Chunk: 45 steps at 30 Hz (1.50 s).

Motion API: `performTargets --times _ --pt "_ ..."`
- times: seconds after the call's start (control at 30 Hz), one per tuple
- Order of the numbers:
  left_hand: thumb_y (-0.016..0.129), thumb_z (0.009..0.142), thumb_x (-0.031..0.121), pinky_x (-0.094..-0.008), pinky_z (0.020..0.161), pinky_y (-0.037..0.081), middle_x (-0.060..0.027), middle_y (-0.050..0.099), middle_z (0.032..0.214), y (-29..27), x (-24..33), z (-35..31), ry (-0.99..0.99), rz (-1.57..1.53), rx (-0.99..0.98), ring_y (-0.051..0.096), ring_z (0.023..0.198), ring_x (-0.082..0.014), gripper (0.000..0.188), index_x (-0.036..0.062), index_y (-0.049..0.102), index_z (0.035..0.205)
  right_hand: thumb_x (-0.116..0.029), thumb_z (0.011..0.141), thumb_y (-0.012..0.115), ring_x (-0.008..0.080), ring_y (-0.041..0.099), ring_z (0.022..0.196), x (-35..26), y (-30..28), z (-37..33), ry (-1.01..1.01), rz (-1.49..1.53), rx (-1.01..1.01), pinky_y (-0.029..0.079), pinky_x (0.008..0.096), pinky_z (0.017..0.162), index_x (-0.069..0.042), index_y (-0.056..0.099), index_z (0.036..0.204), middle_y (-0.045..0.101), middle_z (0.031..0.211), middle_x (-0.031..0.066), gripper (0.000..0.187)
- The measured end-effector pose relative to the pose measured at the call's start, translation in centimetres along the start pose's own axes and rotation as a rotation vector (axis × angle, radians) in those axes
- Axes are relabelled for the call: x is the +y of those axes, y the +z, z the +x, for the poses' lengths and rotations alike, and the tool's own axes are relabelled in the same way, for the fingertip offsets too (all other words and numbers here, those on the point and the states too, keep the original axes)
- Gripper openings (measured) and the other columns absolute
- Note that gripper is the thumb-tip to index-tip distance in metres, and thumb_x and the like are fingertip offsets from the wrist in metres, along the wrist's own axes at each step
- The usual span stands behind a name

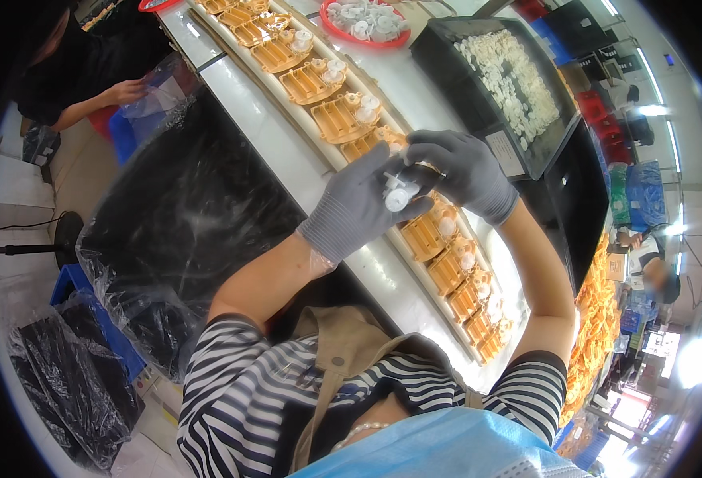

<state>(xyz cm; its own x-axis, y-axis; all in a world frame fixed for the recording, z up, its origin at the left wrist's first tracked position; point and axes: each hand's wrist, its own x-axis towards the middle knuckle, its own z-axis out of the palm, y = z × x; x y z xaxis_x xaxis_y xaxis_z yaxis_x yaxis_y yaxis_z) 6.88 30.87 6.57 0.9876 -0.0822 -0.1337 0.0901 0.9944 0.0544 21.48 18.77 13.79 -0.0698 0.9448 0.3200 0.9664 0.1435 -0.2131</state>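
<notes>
Both my hands wear grey knit gloves and meet above a row of tan plastic housings point(336, 120). My left hand point(359, 195) is curled round small white plastic gear parts point(399, 199), which show between its thumb and fingers. Close beside it, the fingers of my right hand point(464, 171) are bent together at the left hand's fingertips; whatever they pinch is hidden. Several housings carry white gear pieces point(334, 72) at their right ends. The housings directly under my hands are partly covered.
Beyond my right hand stands a black bin point(478, 103) with many small white discs. A red basket point(364, 40) of white parts sits at the far side. Black plastic sheeting point(184, 231) lies to the left. At the upper left, another person's hand point(125, 92) touches a clear bag. Orange parts point(594, 342) are heaped at right.
</notes>
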Motion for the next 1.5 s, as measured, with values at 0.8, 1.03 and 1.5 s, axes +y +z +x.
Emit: performTargets --times 0.8,1.03,1.5 --pt "0.048 0.099 0.031 -0.0437 0.093 0.049 -0.0118 0.058 0.102 -1.6 0.9 -1.2 0.037 -0.034 0.198 0.058 0.096 -0.0245 0.04 -0.0024 0.05 0.121 -0.005 0.078 0.065 0.0272 0.064 0.095 4.6 2.7 1.5 0.285 -0.097 -0.287 0.051 0.0375 0.087 -0.008 0.059 0.109 0.066 0.102 0.0102 0.031" --pt "0.046 0.1 0.033 -0.044 0.093 0.049 -0.0108 0.058 0.1 -1.5 1.0 -0.9 0.024 -0.05 0.197 0.059 0.095 -0.0236 0.041 -0.0014 0.048 0.123 -0.002 0.076 0.067 0.0279 0.063 0.097 4.2 2.8 2.4 0.352 -0.126 -0.409 0.051 0.0376 0.086 -0.007 0.058 0.114 0.066 0.105 0.0106 0.039" --pt "0.047 0.099 0.034 -0.0471 0.097 0.049 -0.0193 0.055 0.116 -3.0 0.9 -0.1 0.09 -0.015 0.187 0.058 0.108 -0.0315 0.048 -0.0077 0.047 0.124 -0.005 0.081 0.067 0.0234 0.065 0.102 4.8 2.7 2.3 0.592 0.192 -0.39 0.049 0.0359 0.096 -0.01 0.052 0.129 0.067 0.113 0.0108 0.05"
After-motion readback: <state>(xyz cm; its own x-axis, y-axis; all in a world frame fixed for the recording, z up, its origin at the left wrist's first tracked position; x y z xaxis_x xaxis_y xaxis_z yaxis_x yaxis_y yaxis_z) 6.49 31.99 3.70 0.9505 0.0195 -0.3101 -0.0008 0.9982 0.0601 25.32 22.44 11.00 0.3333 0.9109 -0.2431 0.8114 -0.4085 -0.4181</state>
